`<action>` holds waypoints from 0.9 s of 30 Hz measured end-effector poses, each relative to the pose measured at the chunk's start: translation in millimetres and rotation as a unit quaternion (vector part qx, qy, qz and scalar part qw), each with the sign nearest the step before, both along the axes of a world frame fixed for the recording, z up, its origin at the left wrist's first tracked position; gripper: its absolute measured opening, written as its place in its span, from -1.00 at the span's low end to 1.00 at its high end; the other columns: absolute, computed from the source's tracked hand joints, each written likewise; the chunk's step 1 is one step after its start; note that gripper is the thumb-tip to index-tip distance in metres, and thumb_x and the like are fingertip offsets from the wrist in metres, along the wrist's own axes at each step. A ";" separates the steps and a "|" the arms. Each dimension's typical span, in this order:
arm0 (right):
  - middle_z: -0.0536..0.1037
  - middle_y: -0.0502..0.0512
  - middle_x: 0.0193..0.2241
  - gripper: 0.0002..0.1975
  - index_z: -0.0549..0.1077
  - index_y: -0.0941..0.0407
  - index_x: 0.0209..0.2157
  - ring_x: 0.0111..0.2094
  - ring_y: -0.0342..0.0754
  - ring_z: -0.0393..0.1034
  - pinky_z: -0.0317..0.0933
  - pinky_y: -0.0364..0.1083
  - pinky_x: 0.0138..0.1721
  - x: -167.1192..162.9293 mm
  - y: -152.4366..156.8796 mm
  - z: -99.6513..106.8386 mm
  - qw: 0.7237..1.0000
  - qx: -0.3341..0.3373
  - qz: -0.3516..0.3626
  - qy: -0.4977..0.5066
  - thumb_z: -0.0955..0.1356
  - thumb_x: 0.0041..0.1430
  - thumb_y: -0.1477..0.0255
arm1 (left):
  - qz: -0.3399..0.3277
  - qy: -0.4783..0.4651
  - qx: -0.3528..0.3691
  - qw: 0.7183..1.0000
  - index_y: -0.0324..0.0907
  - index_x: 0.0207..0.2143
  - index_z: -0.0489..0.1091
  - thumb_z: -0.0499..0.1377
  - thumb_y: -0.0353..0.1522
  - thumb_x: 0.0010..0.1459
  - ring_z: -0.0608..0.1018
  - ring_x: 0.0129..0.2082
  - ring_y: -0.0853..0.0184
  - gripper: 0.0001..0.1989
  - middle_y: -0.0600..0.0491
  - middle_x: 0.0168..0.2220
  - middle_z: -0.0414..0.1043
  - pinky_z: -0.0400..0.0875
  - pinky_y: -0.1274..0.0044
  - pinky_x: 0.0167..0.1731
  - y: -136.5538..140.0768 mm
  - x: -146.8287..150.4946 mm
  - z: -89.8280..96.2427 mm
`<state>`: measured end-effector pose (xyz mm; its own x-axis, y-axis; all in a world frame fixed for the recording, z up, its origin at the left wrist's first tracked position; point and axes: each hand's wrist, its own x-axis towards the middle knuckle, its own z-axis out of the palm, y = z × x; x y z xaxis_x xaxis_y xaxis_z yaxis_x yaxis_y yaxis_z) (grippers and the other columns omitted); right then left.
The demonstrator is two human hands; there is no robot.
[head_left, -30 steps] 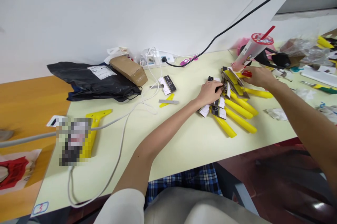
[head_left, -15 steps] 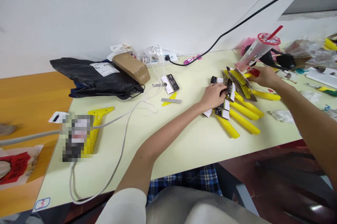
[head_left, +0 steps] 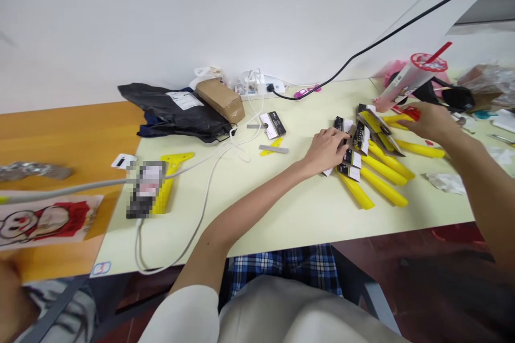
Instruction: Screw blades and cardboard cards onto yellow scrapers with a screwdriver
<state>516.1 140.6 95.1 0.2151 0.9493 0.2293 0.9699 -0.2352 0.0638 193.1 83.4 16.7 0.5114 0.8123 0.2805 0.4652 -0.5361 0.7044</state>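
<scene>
Several yellow-handled scrapers point(head_left: 384, 170) lie fanned in a pile on the table, their blade ends in black-and-white card sleeves point(head_left: 349, 172). My left hand point(head_left: 326, 148) rests at the pile's left side, its fingers curled on the blade end of one scraper. My right hand point(head_left: 432, 120) is closed on a red-and-yellow handle point(head_left: 412, 112) at the pile's back right; its other end is partly hidden. A yellow scraper with a card sleeve point(head_left: 378, 127) lies between the two hands.
A tall cup with a red straw point(head_left: 418, 77) stands behind my right hand. Left of the pile lie a loose card point(head_left: 274, 125), a metal blade on a yellow piece point(head_left: 273, 148), a black bag point(head_left: 177, 115), a cardboard box point(head_left: 221, 100) and white cables point(head_left: 205, 192).
The view has turned left, so things appear farther right, and part of another person shows at lower left. My right hand has shifted slightly right with the red-and-yellow handle. My left hand stays on the pile.
</scene>
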 end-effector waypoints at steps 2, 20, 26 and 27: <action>0.66 0.37 0.04 -0.63 0.65 0.25 0.07 0.02 0.05 0.61 0.44 0.02 -0.04 -12.0 -18.5 16.8 1.000 0.004 0.016 -0.005 0.41 0.54 0.23 | -0.023 -0.016 -0.011 1.000 -0.16 0.09 0.57 0.19 -0.41 0.49 0.62 0.14 0.13 -0.78 -0.13 0.13 0.59 0.50 0.27 0.24 -16.5 -33.0 8.0; 0.53 0.27 0.23 -0.49 0.46 0.15 0.32 0.13 0.06 0.55 0.58 0.13 0.14 -313.5 -113.1 -40.8 0.917 -0.127 0.376 0.029 0.44 0.52 0.16 | 0.414 0.387 0.021 0.824 -0.37 0.44 0.35 0.05 -0.28 0.48 0.43 0.31 -0.30 -0.41 -0.44 0.30 0.43 0.35 -0.04 0.32 -156.1 -381.6 -2.1; 0.54 0.26 0.23 -0.52 0.49 0.15 0.29 0.16 0.08 0.55 0.56 0.16 0.18 -323.3 -77.0 -54.7 0.907 -0.154 0.392 0.024 0.45 0.51 0.17 | 0.436 0.369 0.044 0.820 -0.41 0.49 0.29 0.02 -0.31 0.48 0.40 0.35 -0.31 -0.37 -0.51 0.37 0.36 0.34 -0.05 0.33 -130.0 -380.1 -4.4; 0.54 0.26 0.23 -0.52 0.50 0.15 0.29 0.16 0.08 0.55 0.56 0.16 0.18 -322.4 -76.0 -56.1 0.902 -0.157 0.400 0.023 0.45 0.51 0.17 | 0.426 0.362 0.038 0.828 -0.46 0.50 0.27 0.01 -0.34 0.47 0.41 0.36 -0.30 -0.35 -0.53 0.38 0.36 0.34 -0.06 0.35 -126.0 -380.8 -6.1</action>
<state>193.7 64.6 39.0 -0.5662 0.8212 -0.0708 0.8242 0.5650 -0.0388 -187.7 -42.6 10.6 -0.1807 0.9591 0.2177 0.9834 0.1730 0.0541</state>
